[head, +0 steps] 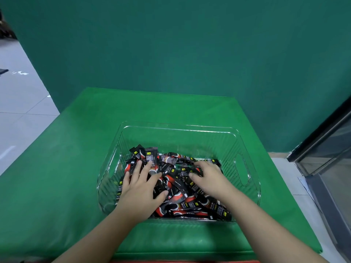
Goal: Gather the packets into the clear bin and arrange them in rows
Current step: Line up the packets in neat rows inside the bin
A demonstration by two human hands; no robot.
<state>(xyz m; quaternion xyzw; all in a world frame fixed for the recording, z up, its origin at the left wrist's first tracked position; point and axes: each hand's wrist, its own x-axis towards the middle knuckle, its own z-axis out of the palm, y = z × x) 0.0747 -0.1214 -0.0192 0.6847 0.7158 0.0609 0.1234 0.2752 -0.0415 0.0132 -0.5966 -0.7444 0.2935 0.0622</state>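
Both hands in clear bin [241, 149]: left hand [141, 188] flat, splayed on jumbled packets [176, 188]; right hand [209, 177] seemingly pinching some

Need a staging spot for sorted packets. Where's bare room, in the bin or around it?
Free: clear bin's far strip behind the packets; green table left of the bin and beyond its far rim. Crowded: bin's middle and near side, under left hand and right hand.

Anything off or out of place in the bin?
Yes. The packets lie in a jumbled heap inside the clear bin, crossing at all angles with no rows. The left hand rests spread on the heap; the right hand curls into it. Nothing looks spilled or damaged.
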